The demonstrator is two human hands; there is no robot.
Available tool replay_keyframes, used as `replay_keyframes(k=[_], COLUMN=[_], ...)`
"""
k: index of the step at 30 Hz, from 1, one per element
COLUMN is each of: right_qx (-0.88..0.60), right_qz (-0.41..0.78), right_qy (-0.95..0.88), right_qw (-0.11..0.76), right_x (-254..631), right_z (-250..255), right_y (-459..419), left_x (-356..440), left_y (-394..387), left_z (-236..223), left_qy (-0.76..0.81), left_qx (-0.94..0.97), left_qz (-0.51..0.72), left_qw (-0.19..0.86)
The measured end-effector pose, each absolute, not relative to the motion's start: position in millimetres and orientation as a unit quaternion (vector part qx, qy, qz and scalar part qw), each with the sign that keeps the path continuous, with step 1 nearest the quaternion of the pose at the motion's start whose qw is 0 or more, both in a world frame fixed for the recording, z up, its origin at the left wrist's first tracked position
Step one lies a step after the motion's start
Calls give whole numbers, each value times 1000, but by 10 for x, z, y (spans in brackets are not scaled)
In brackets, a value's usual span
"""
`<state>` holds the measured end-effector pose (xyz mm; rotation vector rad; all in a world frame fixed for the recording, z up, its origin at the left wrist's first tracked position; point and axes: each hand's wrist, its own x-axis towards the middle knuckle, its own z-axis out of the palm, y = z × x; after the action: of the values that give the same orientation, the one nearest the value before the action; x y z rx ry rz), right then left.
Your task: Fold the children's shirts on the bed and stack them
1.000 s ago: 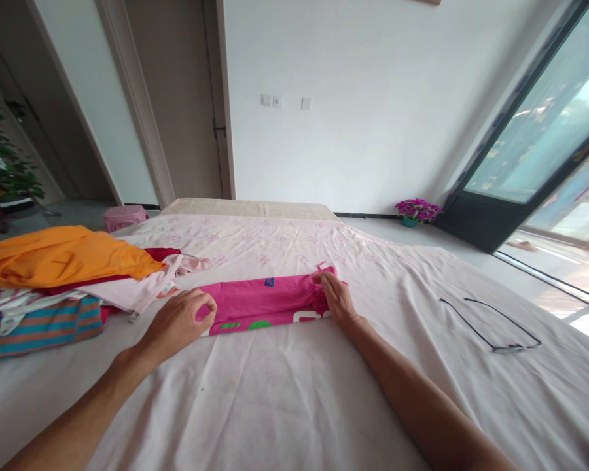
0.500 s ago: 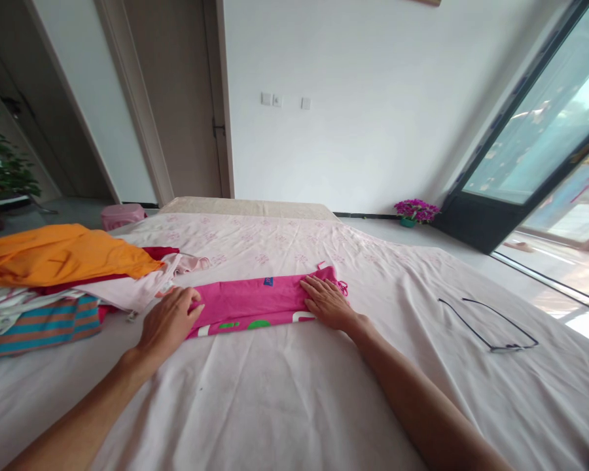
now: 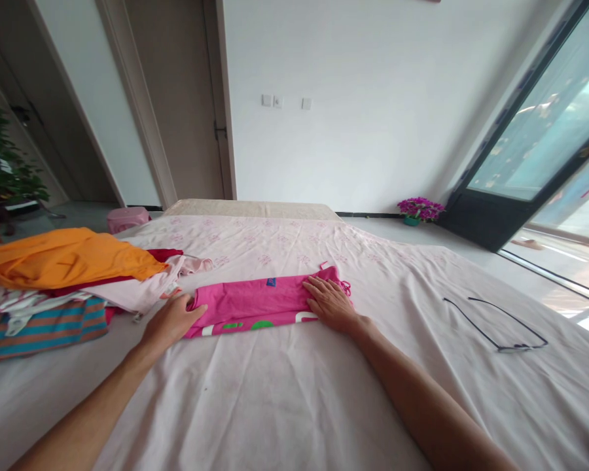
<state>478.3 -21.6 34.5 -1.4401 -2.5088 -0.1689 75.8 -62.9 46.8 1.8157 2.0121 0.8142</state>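
Observation:
A pink garment (image 3: 252, 301), folded into a long strip, lies across the bed in front of me. It has a small blue label, green and white print along the near edge, and drawstrings at its right end. My left hand (image 3: 173, 320) grips the left end, thumb on top and fingers partly hidden beyond the cloth. My right hand (image 3: 331, 304) rests flat on the right end, fingers stretched over the fabric.
Left of the garment is a heap of clothes with an orange top (image 3: 73, 258) and a striped piece (image 3: 44, 327). Eyeglasses (image 3: 515, 343) lie on the bed sheet (image 3: 285, 399) at right. Beyond are a pink stool (image 3: 127, 218) and potted purple flowers (image 3: 419, 208).
My left hand has turned so its thumb lies over the garment's left end, which now lifts slightly. The right hand stays flat in place. The view has shifted a little.

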Motion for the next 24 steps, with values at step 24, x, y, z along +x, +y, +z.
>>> replay_keyframes(k=[24], right_qx=[-499], right_qz=[-50], right_qy=[-855], right_qw=[132], right_x=[4812], right_z=[279], right_y=[-190], left_x=[2349], left_y=[-401], left_z=[882], left_qy=[544], left_qx=[530], left_qz=[496], left_qw=[421])
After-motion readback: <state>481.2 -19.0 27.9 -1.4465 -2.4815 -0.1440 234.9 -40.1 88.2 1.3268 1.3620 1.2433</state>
